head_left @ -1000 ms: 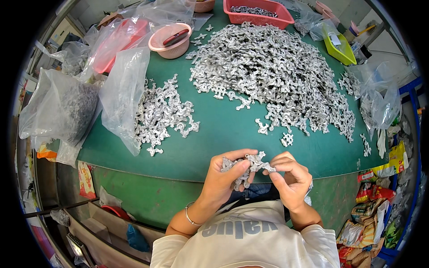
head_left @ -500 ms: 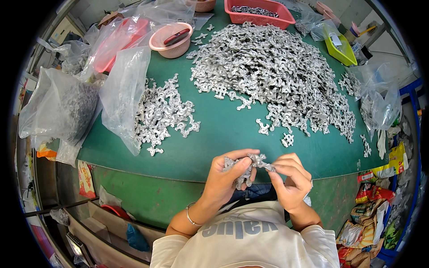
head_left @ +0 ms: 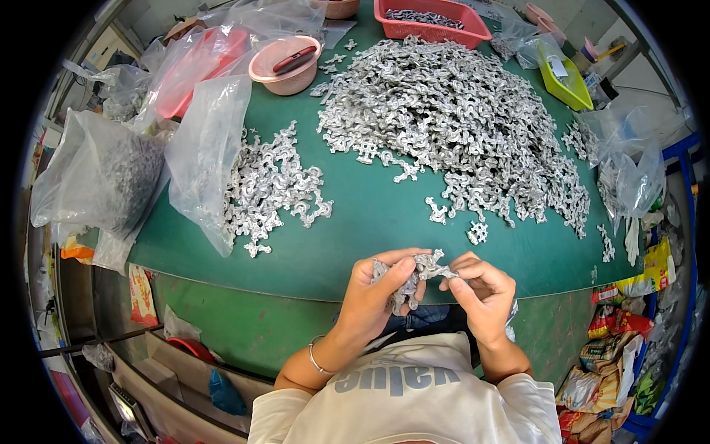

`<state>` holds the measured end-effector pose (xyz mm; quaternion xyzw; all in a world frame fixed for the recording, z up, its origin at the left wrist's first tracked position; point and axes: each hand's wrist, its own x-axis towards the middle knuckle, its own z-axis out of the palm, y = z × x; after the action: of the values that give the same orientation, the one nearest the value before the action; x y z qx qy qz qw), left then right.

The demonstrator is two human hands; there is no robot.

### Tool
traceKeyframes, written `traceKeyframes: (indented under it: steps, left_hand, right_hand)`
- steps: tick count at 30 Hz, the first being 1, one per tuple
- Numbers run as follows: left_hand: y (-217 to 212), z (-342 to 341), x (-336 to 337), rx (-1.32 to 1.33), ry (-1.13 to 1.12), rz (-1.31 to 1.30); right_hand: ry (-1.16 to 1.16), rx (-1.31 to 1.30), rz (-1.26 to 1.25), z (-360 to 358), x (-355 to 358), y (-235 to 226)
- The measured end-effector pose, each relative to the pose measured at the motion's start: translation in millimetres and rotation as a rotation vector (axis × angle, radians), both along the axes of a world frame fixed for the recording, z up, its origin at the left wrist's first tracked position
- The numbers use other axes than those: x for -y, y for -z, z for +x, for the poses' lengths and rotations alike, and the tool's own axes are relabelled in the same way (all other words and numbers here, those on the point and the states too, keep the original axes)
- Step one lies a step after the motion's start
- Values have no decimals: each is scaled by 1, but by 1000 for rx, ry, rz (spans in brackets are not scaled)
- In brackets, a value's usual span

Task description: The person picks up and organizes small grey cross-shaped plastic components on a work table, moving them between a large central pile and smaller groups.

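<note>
Several small silver metal castings are bunched in my left hand, its fingers closed round them. One silver casting sticks out past my left thumb toward the right. My right hand pinches the right end of that casting between thumb and fingertips. Both hands are over the near edge of the green table. Beyond them lies a large heap of the same castings, and a smaller pile is at the left. A few loose castings lie just beyond my right hand.
A clear plastic bag borders the small pile; a filled bag is farther left. A pink bowl holds a red-and-black tool. At the back are a pink basket and a yellow-green basket. Another bag is right.
My right hand's fingers have curled in and shifted slightly left on the end of the casting. The left hand keeps its grip on the bunch.
</note>
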<state>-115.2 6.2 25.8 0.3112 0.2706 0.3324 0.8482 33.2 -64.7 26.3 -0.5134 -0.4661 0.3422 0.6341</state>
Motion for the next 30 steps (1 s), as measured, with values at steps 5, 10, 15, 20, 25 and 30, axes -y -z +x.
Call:
traceKeyframes:
  steps: [5,10,15,20,25,30]
  left_hand:
    - [-2,1,1,-16,3,-6]
    - [-2,1,1,-21,-1,6]
    - [1,2,1,-21,-3,-4]
    - [11,6,2,39,-4,48]
    - [25,7,-1,88,27,-17]
    - [40,15,-5,310,-8,-176]
  right_hand:
    - [-187,-341,-138,4,2,3]
    - [-219,-453,-181,3,2,5]
    - [-215,-486,-203,0,2,5]
    - [177,721,224,-3,-4,-1]
    - [124,938,311,-7,-4,3]
    - [70,312,143,-8,-3,23]
